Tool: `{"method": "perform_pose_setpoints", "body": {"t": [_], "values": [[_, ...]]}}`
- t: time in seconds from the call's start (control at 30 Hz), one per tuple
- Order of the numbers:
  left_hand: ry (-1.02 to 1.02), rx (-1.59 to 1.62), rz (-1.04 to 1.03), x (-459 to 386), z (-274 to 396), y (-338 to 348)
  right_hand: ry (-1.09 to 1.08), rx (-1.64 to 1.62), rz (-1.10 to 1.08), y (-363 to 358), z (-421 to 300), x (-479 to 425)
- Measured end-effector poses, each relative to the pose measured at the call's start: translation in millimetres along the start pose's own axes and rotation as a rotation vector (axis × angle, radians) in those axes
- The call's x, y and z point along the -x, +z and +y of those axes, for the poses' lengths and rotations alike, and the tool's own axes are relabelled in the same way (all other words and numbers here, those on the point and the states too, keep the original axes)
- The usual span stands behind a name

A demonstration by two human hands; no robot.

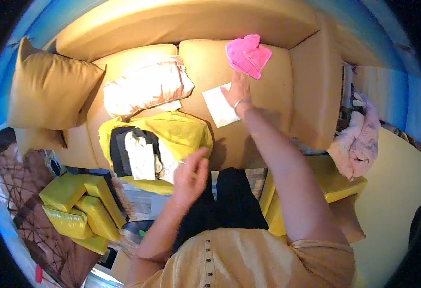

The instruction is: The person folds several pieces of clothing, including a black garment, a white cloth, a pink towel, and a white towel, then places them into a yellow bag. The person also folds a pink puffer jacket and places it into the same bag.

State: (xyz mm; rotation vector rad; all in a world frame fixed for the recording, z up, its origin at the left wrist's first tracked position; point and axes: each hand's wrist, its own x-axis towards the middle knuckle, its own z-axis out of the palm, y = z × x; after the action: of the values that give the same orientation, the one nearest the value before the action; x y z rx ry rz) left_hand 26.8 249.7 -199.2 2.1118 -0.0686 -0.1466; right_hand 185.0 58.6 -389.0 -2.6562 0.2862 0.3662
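My right hand [238,90] reaches over the sofa seat beside a white flat folded piece [217,108], perhaps cloth or paper. Its fingertips meet the lower edge of a folded pink cloth [248,55]; whether they grip it is hidden. My left hand [190,176], somewhat blurred, hovers at the right side of a yellow bag [181,129], fingers loosely bent and apart, with nothing plainly in it. Inside the bag's wide mouth stand folded dark cloths [118,151] and white cloths [142,162].
A pale pink gathered bundle [147,86] lies on the tan sofa [268,104] behind the bag. A tan cushion [52,86] leans at the left. Yellow padded blocks [84,208] stand on the floor at left. Pinkish fabric [358,140] hangs beyond the right armrest [315,90].
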Motion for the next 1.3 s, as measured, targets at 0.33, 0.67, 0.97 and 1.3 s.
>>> {"method": "perform_pose_setpoints", "body": {"t": [0.33, 0.67, 0.97, 1.3], "values": [[-0.077, 0.191, -0.424, 21.6, -10.5, 151.6, 0.081, -0.313, -0.023, -10.1, 111.1, -115.0], [-0.797, 1.068, 0.024, -15.7, 20.1, 114.1, -0.022, -0.759, -0.484, -153.2, 81.5, 152.4], [-0.529, 1.112, -0.213, -7.0, 72.3, 80.8, 0.029, -0.501, -0.354, -234.3, 47.2, 249.4], [-0.082, 0.735, -0.377, 68.5, 158.6, 42.7, 0.172, -1.499, 0.031, -220.7, 21.9, 346.6]]}}
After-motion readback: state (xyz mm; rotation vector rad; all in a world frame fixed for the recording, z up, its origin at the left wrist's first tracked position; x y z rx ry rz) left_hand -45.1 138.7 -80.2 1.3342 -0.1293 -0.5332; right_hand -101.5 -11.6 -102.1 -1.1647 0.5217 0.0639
